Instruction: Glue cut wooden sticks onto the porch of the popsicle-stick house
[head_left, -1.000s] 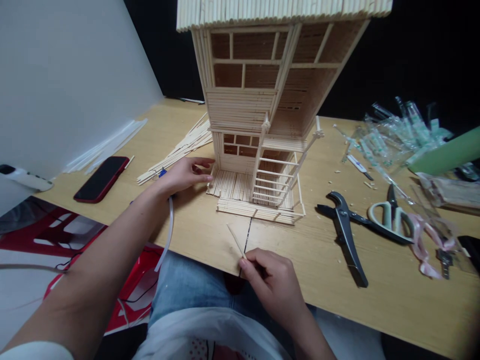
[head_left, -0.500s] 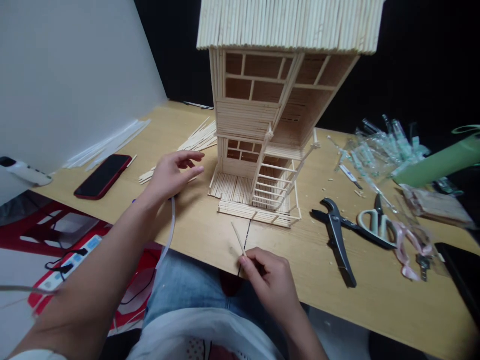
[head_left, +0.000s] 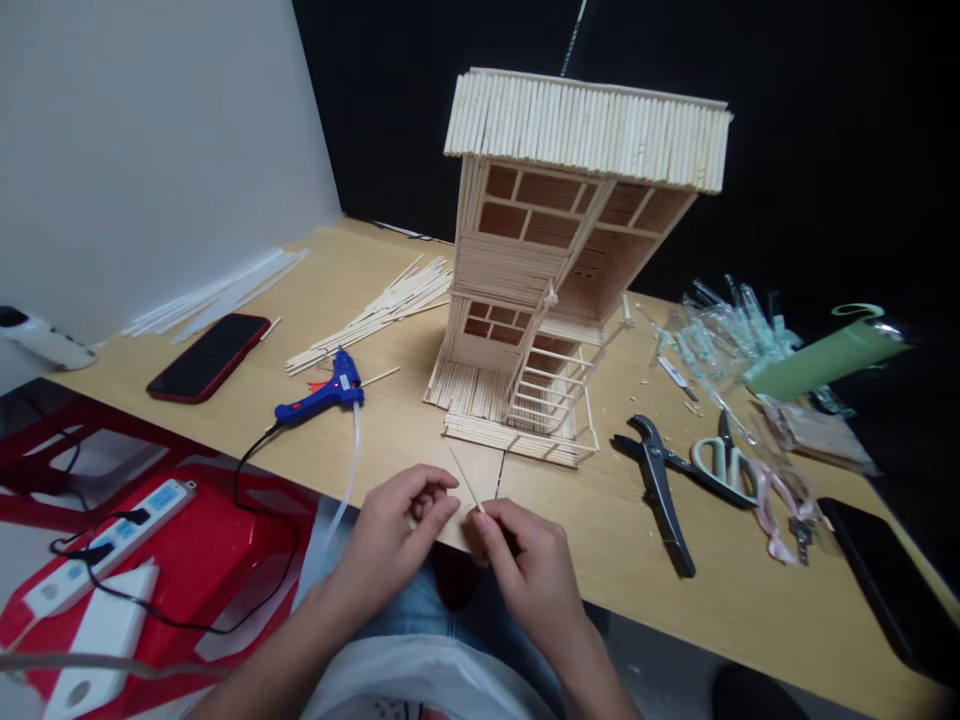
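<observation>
Near the table's front edge, my right hand (head_left: 529, 550) pinches a thin wooden stick (head_left: 466, 478) between thumb and fingers, its free end pointing up and away. Just left of it is my left hand (head_left: 412, 515), fingers loosely curled, thumb and fingertips a little apart, and I see nothing between them. Beyond both hands stands a model house (head_left: 499, 262) of wooden sticks, with a slatted roof, window frames, a ladder-like stair and a low railing. A blue glue gun (head_left: 322, 393) lies to the left, a clear glue stick hanging from it.
Loose sticks (head_left: 390, 305) lie behind the glue gun. A phone (head_left: 210, 357) and white strips (head_left: 225, 290) are farther left. On the right are black cutters (head_left: 660, 495), scissors (head_left: 724, 460), plastic wrappers (head_left: 739, 325) and a green bottle (head_left: 825, 355). A power strip (head_left: 105, 550) rests on a red stool.
My left hand has come back from beside the loose sticks to next to my right hand, uncovering the glue gun. My right hand still holds the stick. The view has shifted slightly.
</observation>
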